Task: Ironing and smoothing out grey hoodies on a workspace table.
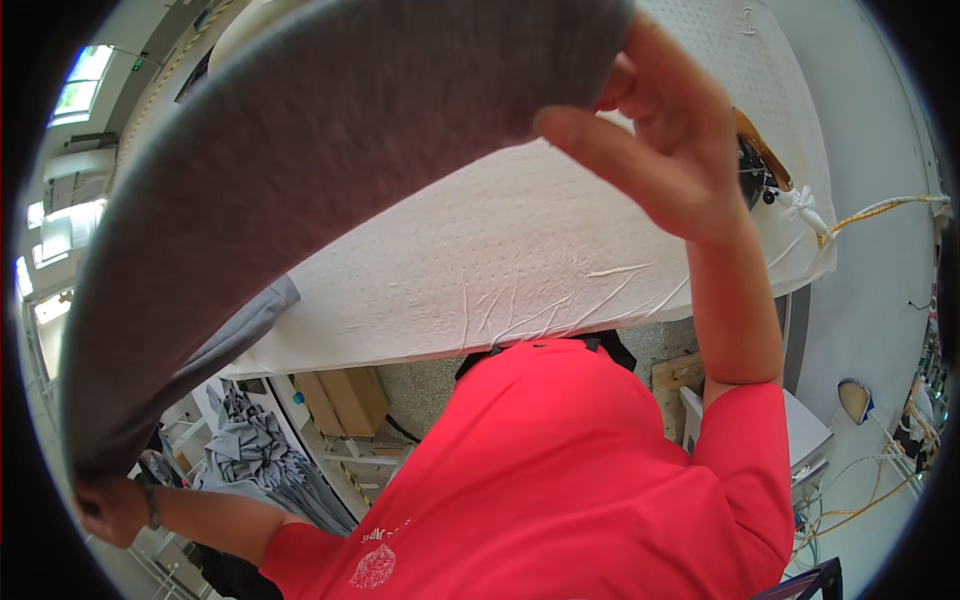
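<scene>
A long piece of grey cloth point(330, 150) is stretched in a raised arc across the upper left, close to the camera and a little blurred. My right hand point(670, 130) grips its upper right end; the thumb shows at the lower edge and some fingertips are hidden behind the cloth. My left hand point(112, 508), far out at the lower left, is closed on the other end. Below the cloth lies a padded white table cover point(430, 270), creased along its near edge.
What looks like an iron point(757, 165), dark with a brown handle and wrapped cord, rests right of my right forearm. Crumpled grey garments point(255, 445) are piled at the lower left. A cardboard box point(345, 400) is under the table. Cables point(865, 490) hang at the right.
</scene>
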Available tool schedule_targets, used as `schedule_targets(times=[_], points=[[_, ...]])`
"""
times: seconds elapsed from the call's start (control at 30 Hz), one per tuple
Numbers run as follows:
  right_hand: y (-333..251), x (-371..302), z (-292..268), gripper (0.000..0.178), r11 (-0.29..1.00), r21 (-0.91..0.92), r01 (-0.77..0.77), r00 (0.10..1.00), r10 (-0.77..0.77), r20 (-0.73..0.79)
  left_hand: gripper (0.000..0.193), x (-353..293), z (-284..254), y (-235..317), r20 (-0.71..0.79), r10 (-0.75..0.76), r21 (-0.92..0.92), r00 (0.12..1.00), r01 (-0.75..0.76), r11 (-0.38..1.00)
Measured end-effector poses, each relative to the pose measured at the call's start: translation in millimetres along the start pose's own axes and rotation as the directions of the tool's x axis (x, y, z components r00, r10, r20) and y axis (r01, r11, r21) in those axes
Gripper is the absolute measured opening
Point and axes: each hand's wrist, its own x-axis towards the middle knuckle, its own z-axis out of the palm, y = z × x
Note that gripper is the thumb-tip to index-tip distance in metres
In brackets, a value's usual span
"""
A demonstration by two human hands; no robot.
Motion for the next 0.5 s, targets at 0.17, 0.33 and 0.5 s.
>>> schedule_targets(times=[0.17, 0.33, 0.5], points=[[-15, -9, 0, 0.065, 0.953, -0.14, 0.269, 0.945, -0.289, -0.152, 0.037, -16, 10, -5, 0.159, 0.064, -0.01, 0.985, -0.063, 0.998], [-43, -103, 4, 0.07, 0.995, -0.069, 0.067, 0.868, -0.092, -0.489, 0.032, -87, 89, 62, 0.507, 0.178, -0.353, 0.843, 0.015, 0.935], [20, -171, -44, 0.06, 0.893, 0.094, -0.439, 0.714, 0.411, -0.567, 0.028, -207, 176, 242, 0.509, 0.519, -0.811, 0.687, 0.182, 0.556]])
